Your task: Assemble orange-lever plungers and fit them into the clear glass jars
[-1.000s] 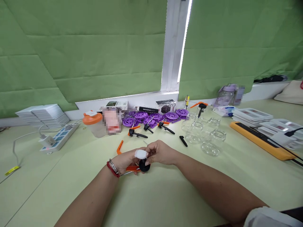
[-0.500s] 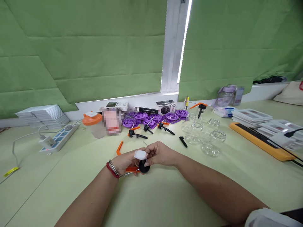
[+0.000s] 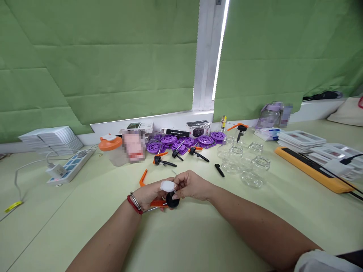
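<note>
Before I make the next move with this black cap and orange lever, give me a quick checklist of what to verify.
1. Left hand grips the orange lever: ok.
2. Right hand fingers on the black cap: ok.
3. Lever seated fully in the cap: cannot tell, the fingers hide the joint.
4. Bandaged fingertip clear of the cap: cannot tell.
5. Spare orange lever lies apart on the table, beside the left hand: ok.
6. Glass jars stand apart from both hands: ok.
</note>
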Action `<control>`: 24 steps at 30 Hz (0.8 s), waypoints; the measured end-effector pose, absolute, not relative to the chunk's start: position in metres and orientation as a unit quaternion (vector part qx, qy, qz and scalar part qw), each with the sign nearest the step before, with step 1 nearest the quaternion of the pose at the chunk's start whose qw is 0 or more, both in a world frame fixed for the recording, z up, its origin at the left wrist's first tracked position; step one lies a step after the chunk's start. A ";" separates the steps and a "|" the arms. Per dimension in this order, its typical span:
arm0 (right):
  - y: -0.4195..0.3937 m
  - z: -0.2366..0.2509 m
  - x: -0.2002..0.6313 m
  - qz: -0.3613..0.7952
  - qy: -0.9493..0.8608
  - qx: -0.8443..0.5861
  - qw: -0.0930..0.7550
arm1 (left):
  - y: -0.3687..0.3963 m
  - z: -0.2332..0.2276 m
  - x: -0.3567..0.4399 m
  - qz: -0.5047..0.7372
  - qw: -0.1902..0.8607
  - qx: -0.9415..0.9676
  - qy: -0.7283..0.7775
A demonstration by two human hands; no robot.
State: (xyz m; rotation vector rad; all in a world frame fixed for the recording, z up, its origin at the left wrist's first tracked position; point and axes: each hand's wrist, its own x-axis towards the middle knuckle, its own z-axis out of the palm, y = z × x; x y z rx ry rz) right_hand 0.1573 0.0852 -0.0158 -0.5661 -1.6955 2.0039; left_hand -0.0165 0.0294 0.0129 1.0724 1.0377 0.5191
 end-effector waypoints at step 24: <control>0.087 -0.019 0.159 0.720 -0.626 -0.195 0.230 | 0.031 0.012 -0.017 0.227 0.709 0.470 0.475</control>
